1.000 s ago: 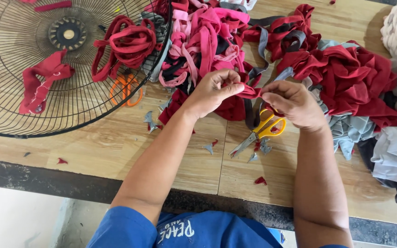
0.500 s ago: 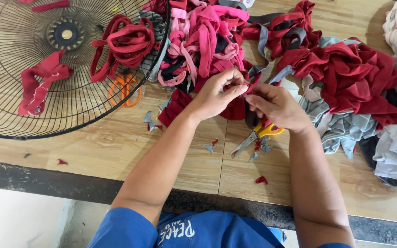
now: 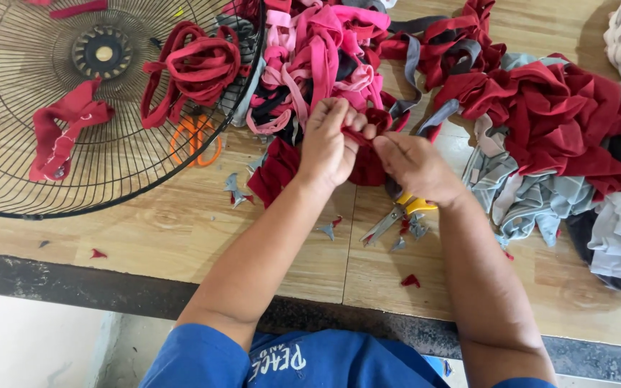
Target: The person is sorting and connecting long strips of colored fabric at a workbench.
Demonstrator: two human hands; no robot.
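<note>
My left hand [image 3: 332, 144] and my right hand [image 3: 415, 167] meet over the wooden table [image 3: 181, 230], both pinching the same dark red fabric strip [image 3: 364, 136] between their fingertips. The strip's lower part [image 3: 276, 169] trails down beside my left wrist. Yellow-handled scissors [image 3: 397, 215] lie on the table under my right wrist, partly hidden by it. Behind my hands rises a tangled heap of pink and red fabric strips [image 3: 318, 57].
A black wire fan guard [image 3: 52, 194] lies at the left with red fabric loops [image 3: 195, 68] in it and orange scissors [image 3: 195, 136] beneath. A pile of red and grey cloth [image 3: 548, 129] fills the right. Small fabric scraps [image 3: 327, 228] dot the table.
My right hand has let the yellow scissors down onto the table and moved up to my left hand. Both hands now pinch the red strip closer to the heap.
</note>
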